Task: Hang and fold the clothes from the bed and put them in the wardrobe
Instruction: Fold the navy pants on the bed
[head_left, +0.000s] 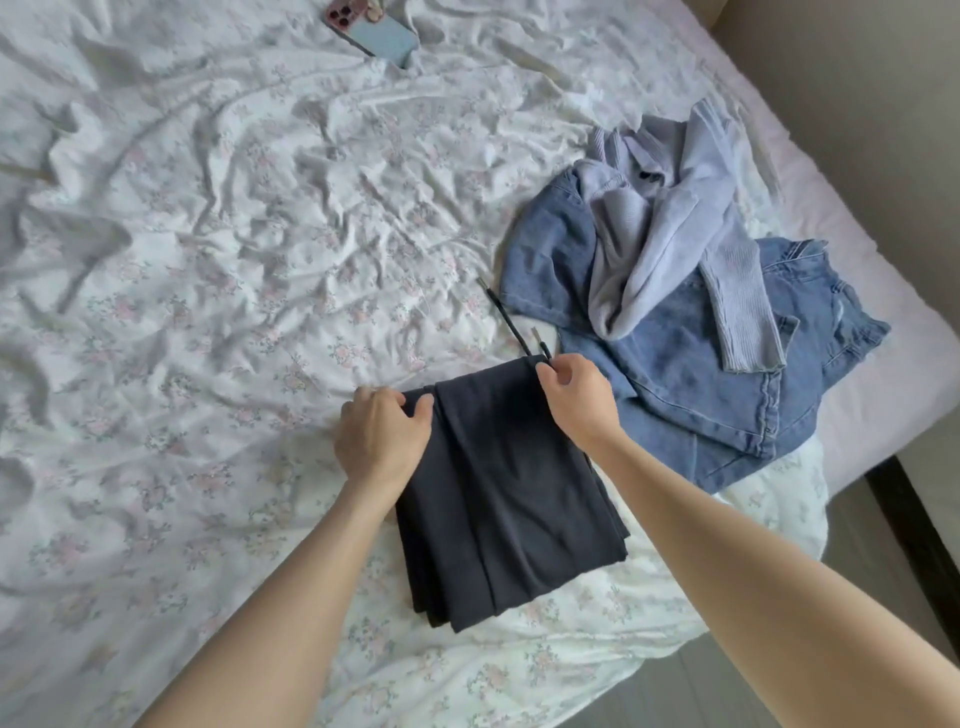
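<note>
Dark trousers (506, 488), folded lengthwise into a long stack, lie at lower centre of the frame on the flowered sheet (208, 291), their lower end hanging toward the bed's near edge. Left of centre, my left hand (382, 434) grips the upper left corner of the stack, fingers curled over the fold and thumb pressing the cloth. At centre right, my right hand (574, 397) pinches the upper right corner, where two drawstrings (511, 325) trail out toward the upper right. Further right, a lilac knit sweater (670, 234) lies crumpled on top of blue jeans (701, 364), both near the bed's right edge. A phone (371, 34) rests at top centre.

Risks, as I judge them: if I lift or fold by the two corners alone, the loose layers at the lower end may slide apart and fan out, since nothing holds them. The drawstrings may stay outside the fold and snag. The near end, lying close to the mattress edge, may pull the stack off the bed once I let go. The wardrobe is not in view.
</note>
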